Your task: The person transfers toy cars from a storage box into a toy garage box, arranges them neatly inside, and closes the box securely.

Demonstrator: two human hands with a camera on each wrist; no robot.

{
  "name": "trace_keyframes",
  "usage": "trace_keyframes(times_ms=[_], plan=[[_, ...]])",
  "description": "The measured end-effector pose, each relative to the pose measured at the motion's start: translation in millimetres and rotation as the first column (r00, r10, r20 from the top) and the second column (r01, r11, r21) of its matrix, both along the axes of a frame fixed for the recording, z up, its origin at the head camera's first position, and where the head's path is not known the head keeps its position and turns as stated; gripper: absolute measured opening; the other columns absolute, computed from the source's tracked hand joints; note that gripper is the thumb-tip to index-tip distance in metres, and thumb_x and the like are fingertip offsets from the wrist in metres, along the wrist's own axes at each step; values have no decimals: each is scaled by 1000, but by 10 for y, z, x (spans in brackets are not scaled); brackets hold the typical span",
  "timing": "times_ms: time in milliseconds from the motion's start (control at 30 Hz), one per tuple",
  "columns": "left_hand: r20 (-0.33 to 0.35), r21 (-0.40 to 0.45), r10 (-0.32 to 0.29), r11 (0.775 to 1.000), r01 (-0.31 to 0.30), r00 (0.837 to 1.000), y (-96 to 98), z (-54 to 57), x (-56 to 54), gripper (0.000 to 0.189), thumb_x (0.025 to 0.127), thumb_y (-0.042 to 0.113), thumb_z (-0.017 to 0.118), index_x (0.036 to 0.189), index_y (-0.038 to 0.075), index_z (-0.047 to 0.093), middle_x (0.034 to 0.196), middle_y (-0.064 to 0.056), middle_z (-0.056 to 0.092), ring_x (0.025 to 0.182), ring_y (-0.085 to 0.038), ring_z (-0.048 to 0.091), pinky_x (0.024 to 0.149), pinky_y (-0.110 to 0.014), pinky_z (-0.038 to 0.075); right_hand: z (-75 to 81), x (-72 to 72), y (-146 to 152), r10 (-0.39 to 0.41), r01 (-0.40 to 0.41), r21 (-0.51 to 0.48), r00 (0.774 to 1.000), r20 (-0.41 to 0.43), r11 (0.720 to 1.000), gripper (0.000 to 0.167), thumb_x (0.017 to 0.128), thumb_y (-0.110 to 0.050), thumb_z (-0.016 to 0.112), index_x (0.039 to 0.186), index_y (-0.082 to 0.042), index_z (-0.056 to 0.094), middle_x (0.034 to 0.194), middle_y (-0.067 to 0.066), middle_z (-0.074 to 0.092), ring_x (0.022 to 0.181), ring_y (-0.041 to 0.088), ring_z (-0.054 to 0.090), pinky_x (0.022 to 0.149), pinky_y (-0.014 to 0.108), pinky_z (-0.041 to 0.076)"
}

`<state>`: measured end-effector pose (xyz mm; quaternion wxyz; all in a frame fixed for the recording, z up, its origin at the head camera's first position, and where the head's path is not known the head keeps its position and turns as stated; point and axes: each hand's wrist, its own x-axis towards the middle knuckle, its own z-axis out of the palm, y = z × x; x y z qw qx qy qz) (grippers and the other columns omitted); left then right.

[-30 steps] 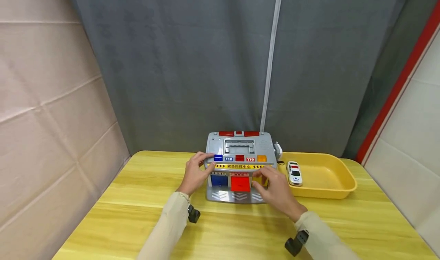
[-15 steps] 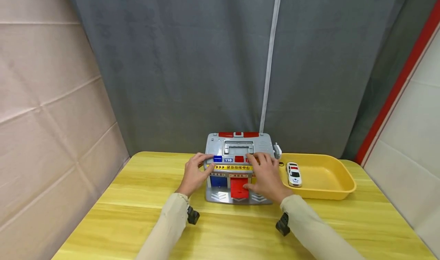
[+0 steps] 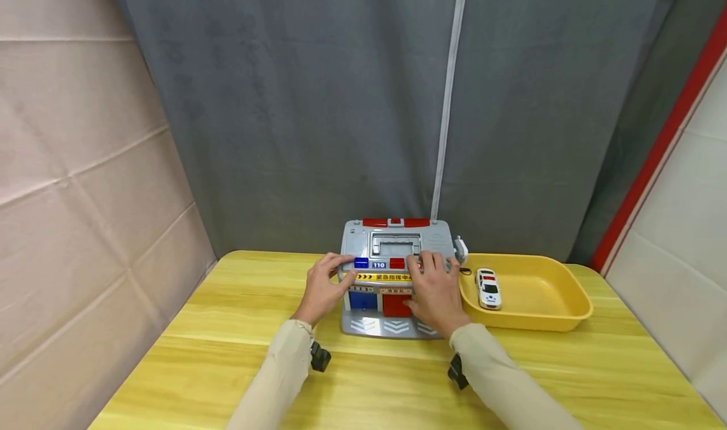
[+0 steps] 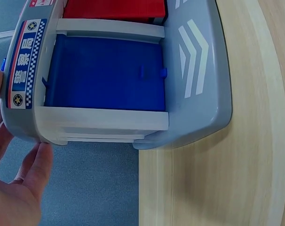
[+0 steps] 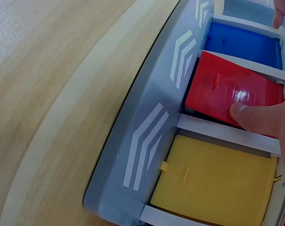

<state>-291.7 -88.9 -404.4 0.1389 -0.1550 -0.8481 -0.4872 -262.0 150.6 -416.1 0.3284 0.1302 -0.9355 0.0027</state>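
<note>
A grey toy garage (image 3: 366, 240) with a blue door (image 4: 105, 73), a red door (image 5: 227, 87) and a yellow door (image 5: 215, 181) stands on the table. My left hand (image 3: 322, 288) holds its front left corner, thumb at the front and fingers over the roof by the blue button (image 3: 361, 262). With its thumb my right hand (image 3: 436, 294) presses the red door, fingers bent over the roof edge beside the red button (image 3: 397, 263). In the right wrist view the red door sits slightly tilted in its bay, while blue and yellow lie flat. The right hand hides the yellow door from the head view.
Right of the garage stands a yellow tray (image 3: 545, 291) with a white toy police car (image 3: 488, 288) at its left side. A white handle part (image 3: 461, 249) juts from the garage's right side. Behind the wooden table (image 3: 227, 341) hangs a grey curtain (image 3: 284, 133).
My right hand has moved left from the yellow door, its thumb coming onto the red door. That door, swung outward half a second ago, is now pushed back inward. The left hand stays put.
</note>
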Motion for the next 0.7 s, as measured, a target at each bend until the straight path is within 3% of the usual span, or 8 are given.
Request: trace_keyframes(times_ms=[400,700], plan=[[21,-13,28,1000,-28,999,-33,2,9,29,92,22,71,120,16,73,113,-3,64,115,-22,58,109,-42,52,-25,-47,-65,5,-2,26,996,-90,1000,71,63,-40,89,118,-7,58,112,16,59,106,33,54,97,57,36],[24,-4,20,1000,-19,1000,-32,3,25,28,92,23,71,120,16,72,114,-2,63,116,-22,57,110,-42,51,-48,-51,-58,1,2,34,996,-92,999,75,62,-42,92,119,-7,58,111,15,59,106,33,54,96,55,34]])
